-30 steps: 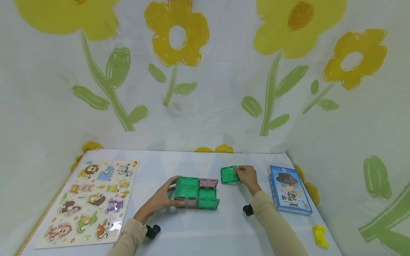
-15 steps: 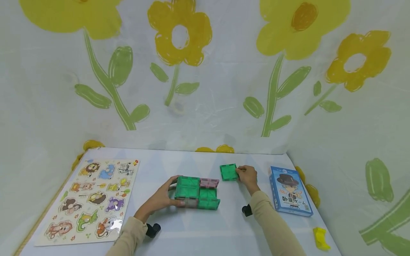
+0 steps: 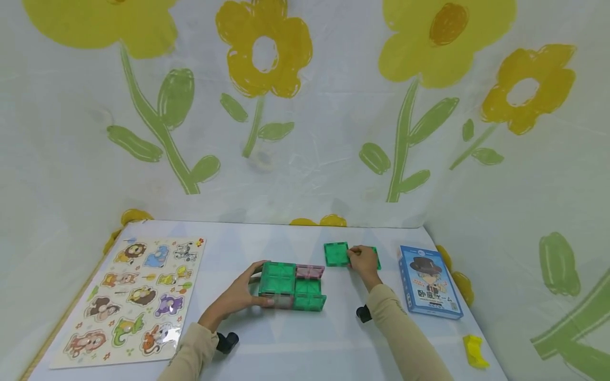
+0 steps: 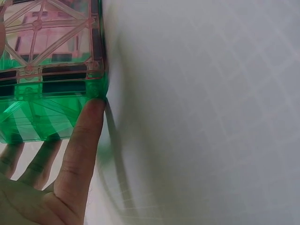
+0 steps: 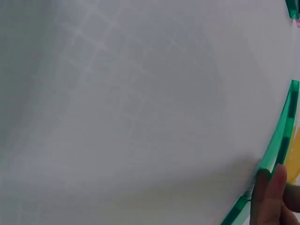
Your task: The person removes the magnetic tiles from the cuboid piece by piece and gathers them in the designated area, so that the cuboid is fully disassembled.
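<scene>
My left hand [image 3: 238,295] holds the left end of a boxy build of translucent magnetic tiles [image 3: 278,278], thumb at the front and fingers behind. The build is mostly green, with a pink tile [image 3: 310,272] standing at its right rear and a pinkish front face [image 4: 61,40] in the left wrist view. Farther right, my right hand [image 3: 364,262] pinches green magnetic tiles between thumb and fingers. One square green tile [image 3: 337,254] shows left of the hand, another green tile [image 3: 377,256] partly behind it. Their join is hidden by the fingers.
An animal puzzle board [image 3: 135,301] lies on the left of the white table [image 3: 305,349]. A blue game box [image 3: 431,283] lies to the right, with a yellow piece [image 3: 475,351] near the right edge. A flower-printed cloth wall [image 3: 324,174] stands behind.
The green tile at my right hand has shifted slightly left and up, and a second green tile now shows right of the hand. My left hand keeps its hold on the build.
</scene>
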A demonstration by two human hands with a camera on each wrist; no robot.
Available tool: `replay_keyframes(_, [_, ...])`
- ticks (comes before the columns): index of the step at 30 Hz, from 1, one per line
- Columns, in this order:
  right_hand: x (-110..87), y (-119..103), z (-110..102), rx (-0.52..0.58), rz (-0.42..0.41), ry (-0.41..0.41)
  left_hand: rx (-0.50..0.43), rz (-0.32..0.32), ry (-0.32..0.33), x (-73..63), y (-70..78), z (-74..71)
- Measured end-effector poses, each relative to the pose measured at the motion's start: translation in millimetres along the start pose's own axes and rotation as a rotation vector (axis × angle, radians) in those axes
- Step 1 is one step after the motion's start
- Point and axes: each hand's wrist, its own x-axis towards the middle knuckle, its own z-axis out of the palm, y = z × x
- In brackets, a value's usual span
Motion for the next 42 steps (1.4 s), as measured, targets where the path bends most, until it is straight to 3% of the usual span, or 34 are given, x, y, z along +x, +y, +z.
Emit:
replay_keyframes(14, [-8.7, 0, -3, -0.028, -0.044, 0.065, 0.009, -0.02, -0.007, 4.2, 2.6, -2.3])
replay_keyframes(24, [-17.1, -2, -2, 0.018, -0.121, 0.033, -0.008, -0.058, -0.062, 0.4, 1.7, -7.9])
replay_keyframes(28, [-24.1, -10, -1, -0.01, -0.159, -0.068, -0.022, -0.042, -0.072, 1.4, 2.8, -8.6])
replay_keyframes(37, [-44.6, -27, 6, -0.033, -0.32, -0.506, -0.011, -0.027, -0.058, 2.9, 3.7, -5.8])
replay_keyframes(42, [-50.0, -31, 10, -0.104, -0.536, -0.624, -0.014, -0.015, -0.042, 3.3, 3.9, -4.8])
